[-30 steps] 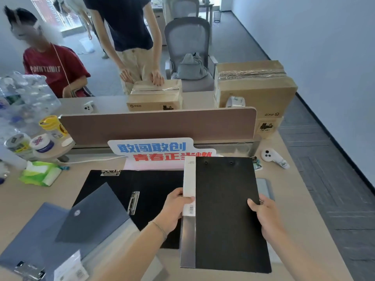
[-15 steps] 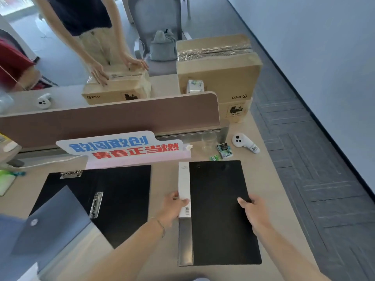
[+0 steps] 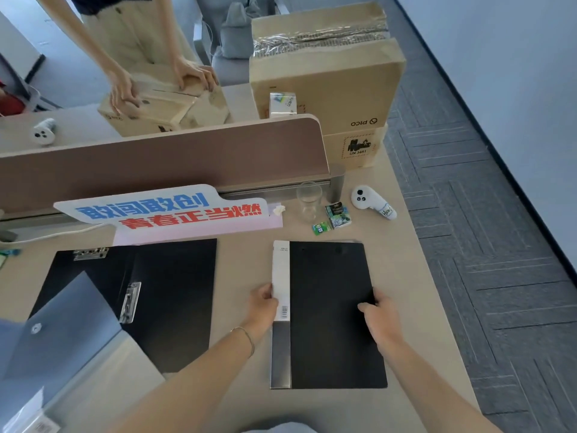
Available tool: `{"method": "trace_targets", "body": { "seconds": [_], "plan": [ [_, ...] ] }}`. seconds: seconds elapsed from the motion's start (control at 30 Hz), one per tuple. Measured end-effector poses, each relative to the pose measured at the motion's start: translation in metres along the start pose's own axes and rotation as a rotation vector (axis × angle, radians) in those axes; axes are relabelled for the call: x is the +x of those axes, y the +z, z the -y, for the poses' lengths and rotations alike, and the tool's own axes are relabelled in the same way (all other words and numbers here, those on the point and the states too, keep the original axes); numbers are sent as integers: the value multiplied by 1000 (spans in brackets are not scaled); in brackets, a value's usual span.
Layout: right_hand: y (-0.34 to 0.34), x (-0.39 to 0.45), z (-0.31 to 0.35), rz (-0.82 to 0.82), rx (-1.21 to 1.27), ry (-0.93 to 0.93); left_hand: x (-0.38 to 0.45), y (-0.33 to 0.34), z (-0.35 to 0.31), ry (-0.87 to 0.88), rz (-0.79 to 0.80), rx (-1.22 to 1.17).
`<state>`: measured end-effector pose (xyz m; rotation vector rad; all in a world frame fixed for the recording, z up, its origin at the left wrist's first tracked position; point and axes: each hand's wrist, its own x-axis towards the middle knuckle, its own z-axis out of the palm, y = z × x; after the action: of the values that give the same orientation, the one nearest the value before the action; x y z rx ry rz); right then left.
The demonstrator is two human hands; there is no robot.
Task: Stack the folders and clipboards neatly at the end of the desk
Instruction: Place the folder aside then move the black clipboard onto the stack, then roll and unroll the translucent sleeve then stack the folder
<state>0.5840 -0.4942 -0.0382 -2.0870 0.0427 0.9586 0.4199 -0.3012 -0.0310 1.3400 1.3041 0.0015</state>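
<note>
A closed black folder [image 3: 327, 323] with a white and silver spine strip lies flat near the right end of the desk [image 3: 415, 307]. My left hand [image 3: 261, 306] grips its spine edge. My right hand [image 3: 379, 318] holds its right edge. An open black clip folder [image 3: 162, 295] with a metal clip lies flat to the left. A grey-blue snap folder [image 3: 62, 335] overlaps that folder's lower left corner.
A clear glass [image 3: 308, 200], small green packets [image 3: 335, 215] and a white controller [image 3: 371, 203] sit beyond the black folder. A printed sign [image 3: 168, 210] leans at the brown divider [image 3: 162, 164]. Cardboard boxes [image 3: 324, 76] stand behind it; another person handles a box [image 3: 162, 110].
Both hands carried the black folder to the right, off the open folder, and set it down flat near the desk's right end. The view tilted down and right.
</note>
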Motion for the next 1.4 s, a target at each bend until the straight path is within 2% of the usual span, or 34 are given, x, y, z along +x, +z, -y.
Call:
{"method": "trace_targets", "body": {
  "seconds": [0.5,0.63,0.8,0.93,1.07,1.23,1.4],
  "plan": [
    [1,22,-11,27,-51,-29,-4,3,-6,-104,18,-46],
    [-2,46,-30,83,-85,-30,-7,-2,-11,-133,25,-65],
    [-8,-13,40,42,-131,-79,-14,-19,-29,-53,2,-9],
    [5,-39,72,3,-175,-215,-32,-41,-48,139,-31,144],
    [23,-70,105,-1,-247,-430,-37,-74,-51,317,-139,370],
    [54,-110,136,-35,-388,-692,-65,-118,-54,434,-196,504],
    [98,-144,151,-2,-528,-916,-86,-168,-40,467,-231,542]
  ]
}}
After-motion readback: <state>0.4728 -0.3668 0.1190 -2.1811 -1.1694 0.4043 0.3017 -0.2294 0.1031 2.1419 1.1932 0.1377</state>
